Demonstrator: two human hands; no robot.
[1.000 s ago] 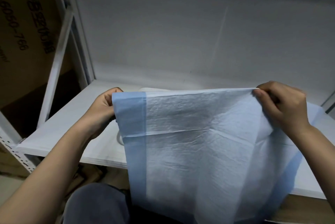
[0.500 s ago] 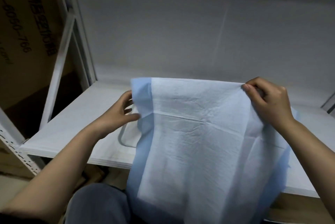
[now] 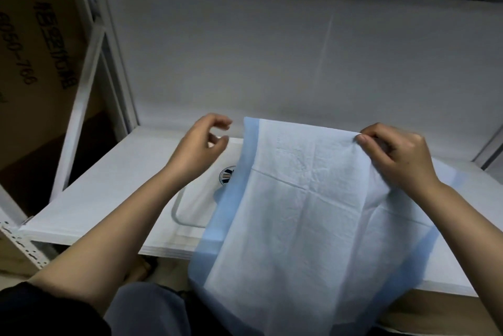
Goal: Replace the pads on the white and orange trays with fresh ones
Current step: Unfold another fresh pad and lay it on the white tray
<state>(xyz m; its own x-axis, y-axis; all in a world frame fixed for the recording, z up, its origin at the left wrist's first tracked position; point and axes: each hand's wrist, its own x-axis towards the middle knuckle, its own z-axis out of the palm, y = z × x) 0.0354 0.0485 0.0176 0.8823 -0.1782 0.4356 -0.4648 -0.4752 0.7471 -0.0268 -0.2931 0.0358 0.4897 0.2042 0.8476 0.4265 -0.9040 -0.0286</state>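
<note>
A fresh pad [image 3: 304, 213], white with a light blue border, hangs unfolded from the shelf down over its front edge. My right hand [image 3: 394, 156] pinches its top right corner above the shelf. My left hand [image 3: 201, 142] hovers just left of the pad's top left corner, fingers loosely curled and holding nothing. Under the pad lies a white tray [image 3: 196, 205] with a round logo; only its left part shows.
The white shelf board [image 3: 109, 188] sits in a white metal rack, with a white back wall and another shelf close above. A cardboard box [image 3: 30, 63] stands at the left beyond the rack posts. My grey-clad knee [image 3: 147, 308] is below the shelf edge.
My left hand has let go of the pad's left corner and moved up and away. The pad has moved forward over the tray, exposing the tray's logo.
</note>
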